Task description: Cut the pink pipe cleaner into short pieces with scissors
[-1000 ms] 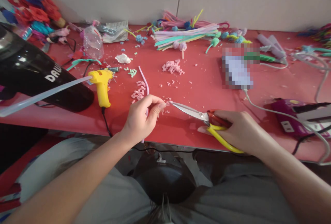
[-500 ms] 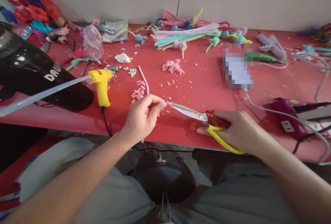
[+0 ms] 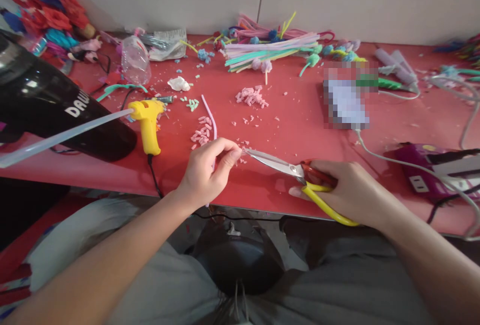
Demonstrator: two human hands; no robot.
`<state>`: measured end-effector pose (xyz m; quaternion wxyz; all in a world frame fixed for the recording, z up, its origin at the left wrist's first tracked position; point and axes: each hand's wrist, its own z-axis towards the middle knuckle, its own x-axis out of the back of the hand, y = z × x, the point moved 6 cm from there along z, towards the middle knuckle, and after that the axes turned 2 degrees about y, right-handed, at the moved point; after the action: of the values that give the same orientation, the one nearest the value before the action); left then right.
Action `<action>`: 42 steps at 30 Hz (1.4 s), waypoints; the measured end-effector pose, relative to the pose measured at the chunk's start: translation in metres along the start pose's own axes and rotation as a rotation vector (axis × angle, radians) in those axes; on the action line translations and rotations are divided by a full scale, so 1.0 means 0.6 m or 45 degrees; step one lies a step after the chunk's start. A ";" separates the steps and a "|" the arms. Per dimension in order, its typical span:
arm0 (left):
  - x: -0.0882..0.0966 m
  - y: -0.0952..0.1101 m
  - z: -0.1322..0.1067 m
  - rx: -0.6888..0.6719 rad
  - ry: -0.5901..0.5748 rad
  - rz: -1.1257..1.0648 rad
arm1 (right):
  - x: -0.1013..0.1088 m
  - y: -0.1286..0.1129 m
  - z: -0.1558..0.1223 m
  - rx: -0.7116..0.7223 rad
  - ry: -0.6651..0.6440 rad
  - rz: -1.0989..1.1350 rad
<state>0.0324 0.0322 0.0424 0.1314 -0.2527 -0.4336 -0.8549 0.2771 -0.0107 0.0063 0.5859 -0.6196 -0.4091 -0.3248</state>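
My left hand (image 3: 210,171) is closed, thumb and forefinger pinching a tiny pink piece that mostly hides behind the fingertips. At those fingertips lie the tips of the scissors (image 3: 275,161), blades nearly together. My right hand (image 3: 347,192) grips the scissors by their red and yellow handles. A lilac pipe cleaner (image 3: 210,115) runs beneath the left hand, its middle covered. Short pink cut pieces (image 3: 202,132) lie just beyond that hand. Another heap of pink pieces (image 3: 252,96) sits farther back, with fine pink scraps scattered between it and the scissors.
A yellow glue gun (image 3: 149,125) and a black bottle (image 3: 93,125) stand to the left. Pipe cleaners (image 3: 273,50) are bundled along the wall. To the right are a blurred-out device (image 3: 347,102) on a cable and a purple power strip (image 3: 416,170). The red table's front edge runs below my hands.
My right hand and the scissors have shifted very slightly right and down. The left hand keeps its pinch almost in place.
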 end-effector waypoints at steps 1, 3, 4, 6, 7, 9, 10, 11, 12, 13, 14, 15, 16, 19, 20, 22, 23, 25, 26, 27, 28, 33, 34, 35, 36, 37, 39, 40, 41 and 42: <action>0.000 0.000 0.000 -0.004 0.000 0.004 | 0.001 -0.001 0.000 0.008 0.001 -0.011; 0.000 0.001 0.000 -0.010 0.004 0.008 | 0.002 -0.003 0.001 0.006 0.000 -0.023; 0.000 0.000 0.000 -0.010 0.005 0.008 | 0.002 -0.003 0.001 -0.002 0.000 -0.027; 0.000 -0.001 0.000 -0.006 0.008 0.005 | 0.003 -0.004 0.001 -0.027 0.003 -0.033; 0.000 -0.002 0.000 -0.005 0.011 0.000 | 0.003 -0.004 0.001 -0.038 0.006 -0.032; 0.000 -0.003 -0.001 -0.005 0.017 -0.011 | 0.003 -0.004 0.001 -0.047 0.008 -0.031; 0.000 -0.003 -0.001 -0.007 0.019 -0.016 | 0.002 -0.003 0.001 -0.044 0.008 -0.032; 0.000 -0.003 -0.001 -0.010 0.022 -0.019 | 0.002 -0.002 0.001 -0.039 0.010 -0.033; 0.000 -0.003 -0.001 -0.012 0.023 -0.019 | 0.001 -0.001 0.001 -0.035 0.016 -0.036; 0.000 -0.003 -0.001 -0.014 0.023 -0.016 | 0.001 0.001 0.001 -0.032 0.022 -0.035; 0.000 -0.003 -0.001 -0.016 0.022 -0.011 | 0.001 0.002 0.001 -0.027 0.030 -0.030; 0.000 -0.002 0.000 -0.018 0.022 -0.007 | 0.000 0.003 0.001 -0.021 0.034 -0.023; 0.000 -0.002 0.000 -0.020 0.021 -0.005 | 0.000 0.004 0.001 -0.016 0.034 -0.016; 0.000 -0.002 0.000 -0.017 0.018 -0.007 | -0.001 0.004 0.001 -0.006 0.024 -0.005; 0.000 -0.002 0.000 -0.012 0.017 -0.007 | -0.001 0.005 0.001 -0.009 0.021 -0.005; 0.000 -0.002 -0.001 -0.001 0.014 -0.003 | -0.001 0.005 0.001 -0.011 0.025 -0.006; -0.001 -0.002 -0.001 0.002 0.012 -0.002 | 0.000 0.005 0.002 -0.010 0.029 -0.009; -0.001 -0.002 0.000 0.008 0.008 -0.002 | 0.000 0.004 0.002 -0.007 0.034 -0.019; -0.001 -0.002 0.000 0.009 0.008 -0.004 | -0.001 0.003 0.002 -0.012 0.033 -0.022; -0.001 -0.002 0.000 0.009 0.008 -0.005 | -0.001 0.004 0.003 -0.025 0.030 -0.022; 0.000 -0.002 0.000 0.009 0.008 -0.006 | -0.001 0.004 0.003 -0.044 0.024 -0.018; 0.000 -0.003 -0.001 0.023 0.006 -0.014 | -0.001 0.006 0.001 -0.093 0.004 0.001; 0.000 -0.004 -0.001 0.024 0.007 -0.016 | -0.002 0.005 0.001 -0.080 -0.001 0.003; 0.000 -0.004 -0.001 0.021 0.011 -0.016 | -0.002 0.005 0.000 -0.065 -0.009 0.004; 0.000 -0.003 -0.001 0.015 0.013 -0.014 | -0.003 0.005 -0.001 -0.050 -0.015 0.007; 0.000 -0.002 -0.001 0.008 0.017 -0.012 | -0.003 0.005 -0.001 -0.039 -0.019 0.010; 0.001 -0.002 -0.001 -0.001 0.022 -0.002 | -0.003 0.005 -0.001 -0.030 -0.017 0.013; 0.001 -0.002 0.000 -0.002 0.023 0.004 | -0.003 0.005 -0.001 -0.029 -0.015 0.013; 0.002 -0.002 0.000 -0.002 0.024 0.008 | -0.003 0.004 -0.001 -0.028 -0.014 0.010; 0.002 -0.002 0.000 -0.003 0.025 0.009 | -0.003 0.004 -0.001 -0.028 -0.009 0.003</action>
<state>0.0311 0.0328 0.0423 0.1382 -0.2461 -0.4305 -0.8573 0.2786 -0.0113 0.0040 0.5779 -0.6277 -0.4069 -0.3263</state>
